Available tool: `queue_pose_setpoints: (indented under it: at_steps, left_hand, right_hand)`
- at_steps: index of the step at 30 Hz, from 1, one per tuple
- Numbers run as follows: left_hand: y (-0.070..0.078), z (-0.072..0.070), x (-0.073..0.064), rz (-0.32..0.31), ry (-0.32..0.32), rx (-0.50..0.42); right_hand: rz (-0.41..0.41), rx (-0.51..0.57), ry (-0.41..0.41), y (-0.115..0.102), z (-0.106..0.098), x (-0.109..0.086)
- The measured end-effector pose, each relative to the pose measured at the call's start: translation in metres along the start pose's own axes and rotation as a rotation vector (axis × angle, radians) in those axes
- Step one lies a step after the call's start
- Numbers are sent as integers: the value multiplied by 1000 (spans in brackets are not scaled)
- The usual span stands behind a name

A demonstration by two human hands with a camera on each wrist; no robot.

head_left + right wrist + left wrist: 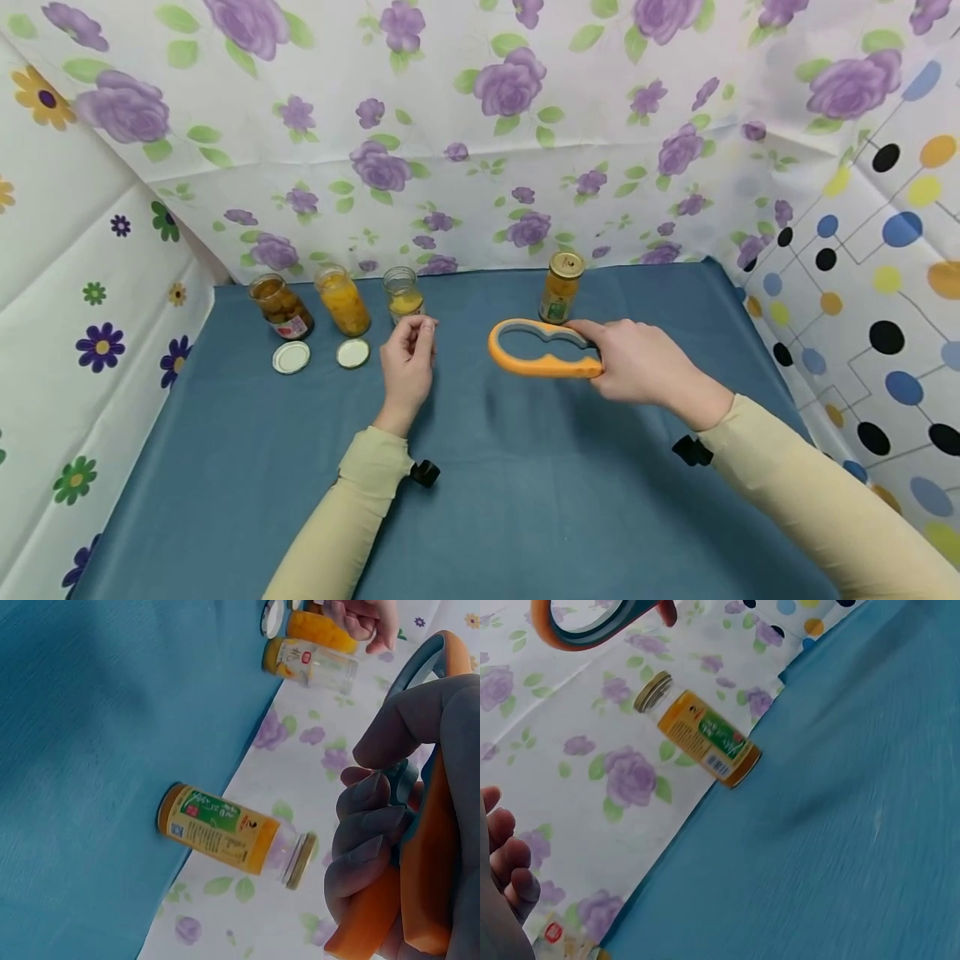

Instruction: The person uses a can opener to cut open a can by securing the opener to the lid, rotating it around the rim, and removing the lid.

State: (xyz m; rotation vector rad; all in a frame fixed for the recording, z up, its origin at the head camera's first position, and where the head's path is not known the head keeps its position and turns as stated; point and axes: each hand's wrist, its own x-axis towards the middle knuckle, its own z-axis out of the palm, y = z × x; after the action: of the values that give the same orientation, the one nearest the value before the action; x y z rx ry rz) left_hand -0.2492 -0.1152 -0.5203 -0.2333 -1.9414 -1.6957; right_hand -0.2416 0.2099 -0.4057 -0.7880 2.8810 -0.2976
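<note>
My right hand [637, 358] grips the handles of an orange jar opener [546, 367] with a grey inner lining. Its loop points left, held up over the table, and no jar is inside it. Just behind stands a lidded jar [561, 290] with yellow contents, a green-and-yellow label and a gold lid. My left hand [408, 358] hovers with loosely curled fingers, and nothing shows in it. It partly covers an uncapped jar [405, 293] with pale yellow contents. Further left are an open jar of yellow fruit [343, 302] and an open jar of brown contents [282, 307].
Two lids, a white one [291, 357] and another pale one [352, 353], lie in front of the left jars. A blue cloth [480, 500] covers the table. Behind it rises a flowered curtain [450, 167], and patterned sheets hang at both sides.
</note>
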Motion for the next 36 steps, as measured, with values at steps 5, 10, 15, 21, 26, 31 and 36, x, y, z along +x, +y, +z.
queue_pose_setpoints:
  at_steps: [5,10,15,21,26,31,36]
  left_hand:
    - [3,17,-1,-52,-28,-48]
    - [3,35,-1,-138,-104,-118]
    - [6,54,4,-235,-138,-187]
    - [4,79,7,-330,-127,-243]
    - [1,96,11,-401,-141,-264]
    - [-2,107,16,-451,-152,-251]
    - [-6,112,18,-455,-193,-241]
  right_hand:
    - [11,-5,-3,10,-1,-2]
    - [27,-8,7,17,-3,-5]
    - [30,-13,18,22,-6,-6]
    - [44,-18,8,27,-10,-7]
    - [62,-12,17,31,-14,-10]
    - [78,-13,20,35,-16,-12]
    - [97,-13,29,39,-19,-16]
